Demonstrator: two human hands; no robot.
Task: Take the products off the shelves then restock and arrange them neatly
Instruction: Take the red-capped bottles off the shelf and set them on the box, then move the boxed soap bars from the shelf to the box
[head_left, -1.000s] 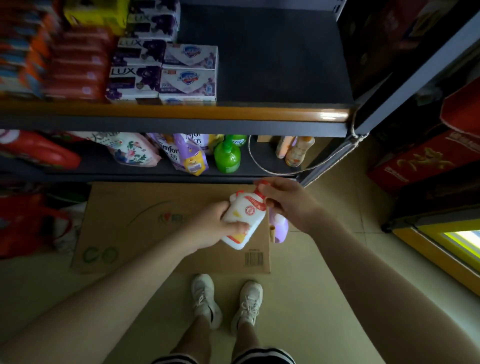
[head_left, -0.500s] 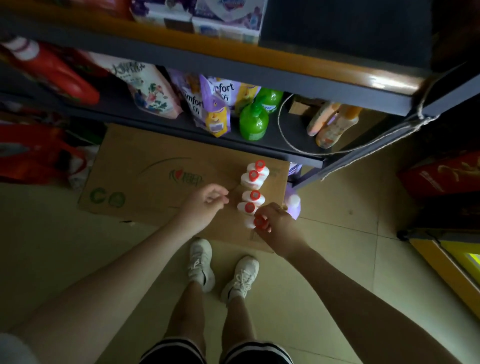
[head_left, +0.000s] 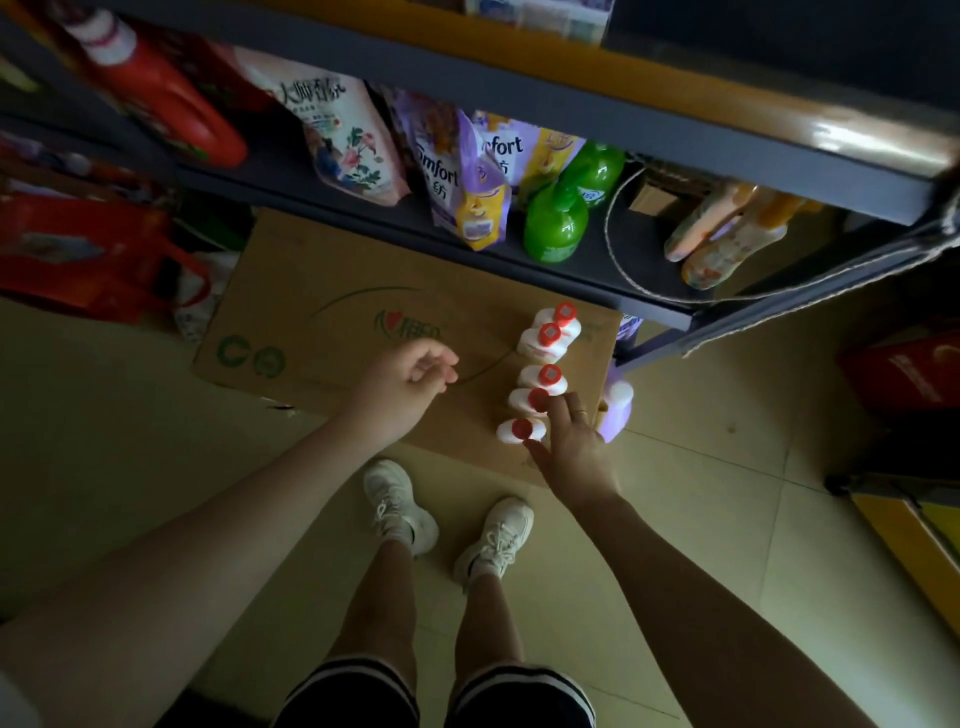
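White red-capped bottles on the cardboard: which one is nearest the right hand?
The end bottle closest to the person; the right hand is right beside it.

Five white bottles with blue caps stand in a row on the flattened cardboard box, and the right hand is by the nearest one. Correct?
Not quite: the head view shows the caps are red, not blue. Five white bottles do stand in a row on the cardboard box, and the right hand is by the nearest one.

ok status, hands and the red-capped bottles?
Left hand loose, holds nothing, above cardboard. Right hand open beside nearest of five white bottles, fingertips at its cap. Purple bottle stands just right of the row.
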